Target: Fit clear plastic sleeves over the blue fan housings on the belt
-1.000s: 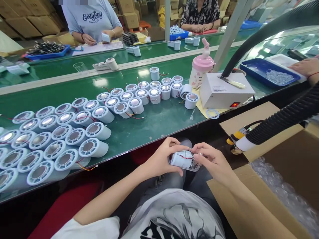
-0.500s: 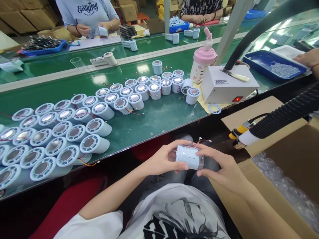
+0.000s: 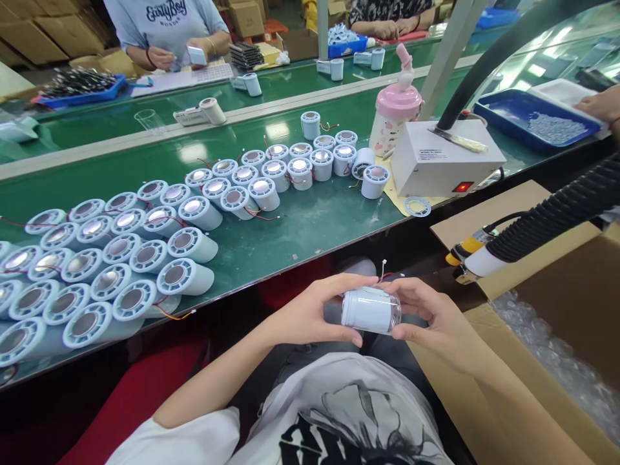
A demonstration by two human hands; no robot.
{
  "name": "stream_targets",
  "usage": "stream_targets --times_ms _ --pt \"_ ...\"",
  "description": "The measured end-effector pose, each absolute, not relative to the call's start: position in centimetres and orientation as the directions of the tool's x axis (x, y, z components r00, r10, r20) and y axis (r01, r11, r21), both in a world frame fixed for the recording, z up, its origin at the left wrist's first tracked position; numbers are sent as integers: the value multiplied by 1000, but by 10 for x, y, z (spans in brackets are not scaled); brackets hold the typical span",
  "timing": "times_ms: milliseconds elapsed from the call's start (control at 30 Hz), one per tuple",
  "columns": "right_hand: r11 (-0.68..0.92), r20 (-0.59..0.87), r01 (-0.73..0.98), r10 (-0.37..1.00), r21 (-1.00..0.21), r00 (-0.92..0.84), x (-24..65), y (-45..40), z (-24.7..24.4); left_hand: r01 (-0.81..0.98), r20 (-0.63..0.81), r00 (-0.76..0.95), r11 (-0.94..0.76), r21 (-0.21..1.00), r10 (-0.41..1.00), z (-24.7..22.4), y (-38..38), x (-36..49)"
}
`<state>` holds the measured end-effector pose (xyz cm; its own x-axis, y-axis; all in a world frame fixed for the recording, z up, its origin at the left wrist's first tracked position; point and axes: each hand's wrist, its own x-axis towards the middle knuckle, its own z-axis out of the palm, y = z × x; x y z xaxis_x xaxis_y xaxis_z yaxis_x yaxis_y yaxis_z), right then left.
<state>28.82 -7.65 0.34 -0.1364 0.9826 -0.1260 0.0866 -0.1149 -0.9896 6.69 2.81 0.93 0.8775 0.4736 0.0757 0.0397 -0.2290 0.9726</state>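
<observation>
Above my lap I hold a light blue cylindrical housing [image 3: 367,311] lying on its side, with a clear plastic sleeve [image 3: 396,314] around it that sticks out past its right end. My left hand [image 3: 317,313] grips the left end, thumb below and fingers above. Round the right end, the fingers and thumb of my right hand [image 3: 431,318] hold the sleeve. A thin wire with a small white connector [image 3: 384,262] rises behind the housing. Many similar housings [image 3: 186,276] stand in rows on the green bench to the left, metal discs in their tops.
A white box with a red switch [image 3: 448,160] and a pink-lidded cup [image 3: 396,119] stand on the bench. A light blue ring [image 3: 417,206] lies at its edge. On my right are a cardboard box of clear plastic sleeves [image 3: 537,342] and a black hose [image 3: 557,216]. Co-workers sit opposite.
The housing has turned slightly between my hands, and its wire now points up instead of right. The clear sleeve shows more plainly around it. Both hands keep their hold.
</observation>
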Motion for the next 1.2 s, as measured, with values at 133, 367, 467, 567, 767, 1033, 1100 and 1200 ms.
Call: stream_targets --times_ms 133,367,467,567,767,1033,1100,1200 --pt "-186 -182 -9 971 -983 -153 287 -76 5 4 131 877 -280 960 462 9 28 66" --pt "-287 -263 -151 951 -946 -164 284 -72 2 0 156 871 -318 948 465 7 26 65" --pt "-326 -300 -191 942 -926 -151 282 -70 2 -12 172 867 -326 945 468 7 25 64" --pt "-367 -343 -241 929 -898 -137 280 -69 0 -26 185 864 -327 945 468 7 25 64" --pt "-479 -433 -274 876 -834 -212 278 -69 -4 -28 187 863 -327 945 469 8 25 65" --pt "-583 -512 -392 813 -712 -277 269 -68 2 -83 235 866 -337 938 441 5 25 66" --pt "-608 -528 -404 794 -683 -301 268 -68 1 -93 245 862 -337 937 444 4 24 66" --pt "-659 -552 -388 752 -644 -360 269 -70 -3 -83 217 858 -292 953 465 7 20 67"
